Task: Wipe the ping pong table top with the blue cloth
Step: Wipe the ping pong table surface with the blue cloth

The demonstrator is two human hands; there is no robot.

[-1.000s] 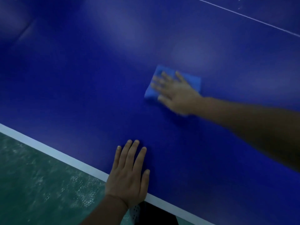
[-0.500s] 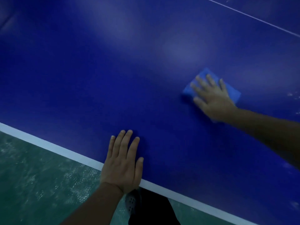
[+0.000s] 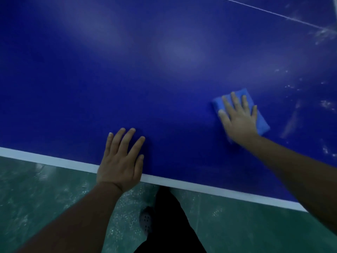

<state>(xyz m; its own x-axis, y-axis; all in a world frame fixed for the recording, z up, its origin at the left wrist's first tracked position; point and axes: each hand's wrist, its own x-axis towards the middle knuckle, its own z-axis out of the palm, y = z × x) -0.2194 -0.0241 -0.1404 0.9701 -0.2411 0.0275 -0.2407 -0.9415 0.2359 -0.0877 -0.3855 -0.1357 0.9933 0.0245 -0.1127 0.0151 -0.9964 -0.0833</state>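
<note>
Where the dark blue ping pong table top (image 3: pixel 164 79) ends nearest the person, a white painted border stripe (image 3: pixel 182 184) runs along its edge, and beyond that lies a green speckled floor (image 3: pixel 36 198). A wide stretch of bare blue surface spreads away to the left and ahead of both hands. A thin white line (image 3: pixel 264 11) crosses the far right corner, and pale dusty smears (image 3: pixel 324 105) mark the top to the right of the cloth.

The right hand (image 3: pixel 238 119) lies flat with its fingers straight and spread, pressing down on the folded light blue cloth (image 3: pixel 262 123), which sits on the table top right of centre, well in from the edge. The left hand (image 3: pixel 122 157) rests palm down, fingers straight, its heel over the white stripe, holding nothing. A dark trouser leg (image 3: pixel 169 225) and a grey perforated shoe (image 3: pixel 145 220) show below the edge.
</note>
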